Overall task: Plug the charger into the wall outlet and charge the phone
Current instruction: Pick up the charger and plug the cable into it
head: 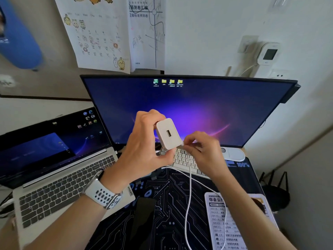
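Nearest you, your two forearms reach in from the bottom edge, the left one wearing a white watch band point(103, 194). Your left hand point(144, 147) holds the white charger point(168, 134) up in front of the monitor point(189, 109), its fingers closed around the block's back and lower edge, with the USB port face turned toward you and a metal prong showing just under the block. Your right hand point(203, 152) sits just right of the charger, its fingers pinched on the end of the white cable point(190, 186), which touches the charger's lower right corner rather than the port. The cable hangs down from that pinch, over the white keyboard point(183, 159), and runs off the bottom edge. The dark phone point(144, 213) lies flat on the circuit-print mat point(171, 204) on the worktop, below your left wrist and beside the laptop point(59, 177). A printed card point(227, 222) covers the mat's right side. A white wall outlet point(279, 74) sits above the monitor's right corner, under a small white device point(268, 54) mounted on the wall, with bare wall around it. Open air remains between your hands and the screen.
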`<state>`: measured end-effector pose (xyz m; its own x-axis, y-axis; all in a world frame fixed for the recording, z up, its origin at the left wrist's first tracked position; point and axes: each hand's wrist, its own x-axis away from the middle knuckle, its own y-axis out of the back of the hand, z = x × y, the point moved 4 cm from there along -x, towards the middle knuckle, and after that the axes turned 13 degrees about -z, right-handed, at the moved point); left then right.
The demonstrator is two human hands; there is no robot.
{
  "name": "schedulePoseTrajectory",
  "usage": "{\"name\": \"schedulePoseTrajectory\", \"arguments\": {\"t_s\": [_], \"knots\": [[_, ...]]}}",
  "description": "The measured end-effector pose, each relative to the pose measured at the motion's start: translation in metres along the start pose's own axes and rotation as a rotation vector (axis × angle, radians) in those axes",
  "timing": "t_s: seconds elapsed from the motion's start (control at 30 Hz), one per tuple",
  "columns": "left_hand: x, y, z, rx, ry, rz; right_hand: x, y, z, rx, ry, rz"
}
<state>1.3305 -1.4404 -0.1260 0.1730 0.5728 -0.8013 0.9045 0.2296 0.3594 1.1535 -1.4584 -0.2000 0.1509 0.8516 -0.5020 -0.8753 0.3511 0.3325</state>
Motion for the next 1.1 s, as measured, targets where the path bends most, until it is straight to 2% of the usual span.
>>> {"name": "schedulePoseTrajectory", "arguments": {"t_s": [0.1,0.3,0.5,0.73,0.9,0.93,1.03,1.1], "knots": [[0.008,0.005,0.009,-0.064,0.025,-0.016,0.017,-0.027,-0.037,0.322,0.054,0.199],[0.03,0.019,0.025,-0.121,0.095,-0.023,0.065,-0.085,-0.107,0.797,-0.054,0.423],[0.058,0.02,0.054,-0.163,0.22,0.001,0.096,-0.124,-0.145,0.919,-0.063,0.632],[0.107,0.003,0.094,-0.249,0.366,0.128,0.116,-0.134,-0.176,0.986,-0.191,0.721],[0.128,-0.006,0.11,-0.242,0.458,0.171,0.112,-0.141,-0.185,0.913,-0.306,0.794],[0.131,-0.008,0.112,-0.239,0.474,0.174,0.106,-0.144,-0.184,0.883,-0.319,0.775],[0.135,-0.01,0.115,-0.212,0.536,0.186,0.076,-0.154,-0.176,0.822,-0.257,0.559],[0.137,-0.011,0.114,-0.204,0.563,0.187,0.061,-0.16,-0.174,0.838,-0.209,0.472]]}}
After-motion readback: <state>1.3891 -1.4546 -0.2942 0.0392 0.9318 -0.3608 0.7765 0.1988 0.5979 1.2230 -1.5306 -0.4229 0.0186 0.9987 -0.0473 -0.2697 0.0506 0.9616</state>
